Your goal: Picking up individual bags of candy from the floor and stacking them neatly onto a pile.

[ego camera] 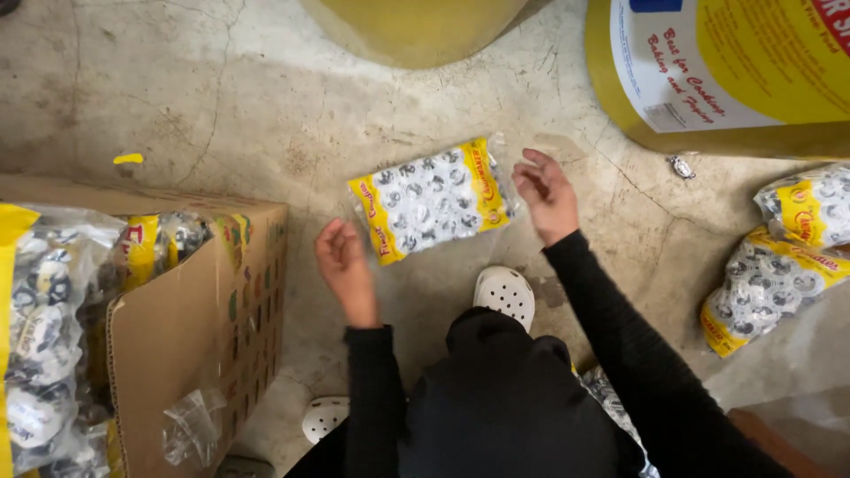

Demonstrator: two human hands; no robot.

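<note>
A cardboard box point(199, 327) sits left of the candy packet point(432, 200) on the floor point(266, 115). The left hand point(343, 265), loosely spread, hovers at the packet's lower left; the right hand point(546, 193), fingers spread, just beside its right edge.

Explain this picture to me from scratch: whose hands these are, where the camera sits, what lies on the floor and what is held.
There is no machine here: a person works with two bare hands. The single picture comes from a camera worn on that person's head, looking down, so you see black sleeves, knees and white clogs. The left hand and the right hand are both open, one on each side of a clear packet of small wrapped sweets with yellow ends, which lies on the concrete floor. Neither hand has a grip on it; whether the right fingertips touch its edge is unclear. A cardboard box full of such packets stands on the left, more packets lie on the right, and a large yellow container lies above them.
</note>
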